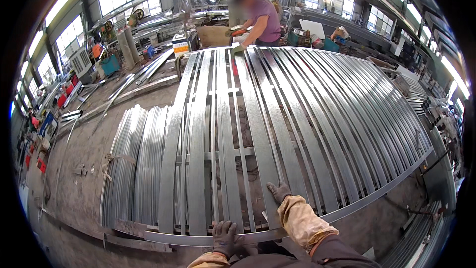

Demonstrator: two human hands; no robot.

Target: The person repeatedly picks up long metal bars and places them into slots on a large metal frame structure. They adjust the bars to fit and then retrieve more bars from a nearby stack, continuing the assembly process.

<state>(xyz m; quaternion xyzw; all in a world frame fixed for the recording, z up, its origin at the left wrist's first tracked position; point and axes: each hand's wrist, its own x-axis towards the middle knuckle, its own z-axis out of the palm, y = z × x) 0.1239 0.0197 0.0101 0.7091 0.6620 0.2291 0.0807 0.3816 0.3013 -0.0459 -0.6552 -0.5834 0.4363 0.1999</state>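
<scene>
A large frame of shiny metal slats point(310, 161) lies before me, its curved front rail point(183, 239) nearest. My left hand point(224, 239), in a dark work glove, is at this rail with its fingers bent over the end of a slat point(226, 168). My right hand point(280, 192), gloved, with a stained tan sleeve, is closed at the edge of another slat point(263, 149), thumb on top; its fingers' undersides are hidden. Across the frame a co-worker point(265, 20) in a purple shirt leans over, one gloved hand point(239, 48) at a slat's far end, the other near an orange-and-black tool point(238, 32).
Bundled thin metal profiles point(131, 164) lie left of the frame, tied with a strap. More metal stock point(421, 240) lies at lower right. A white-and-orange box point(181, 43) stands at the far left corner. Loose bars point(148, 67) and tools litter the left floor.
</scene>
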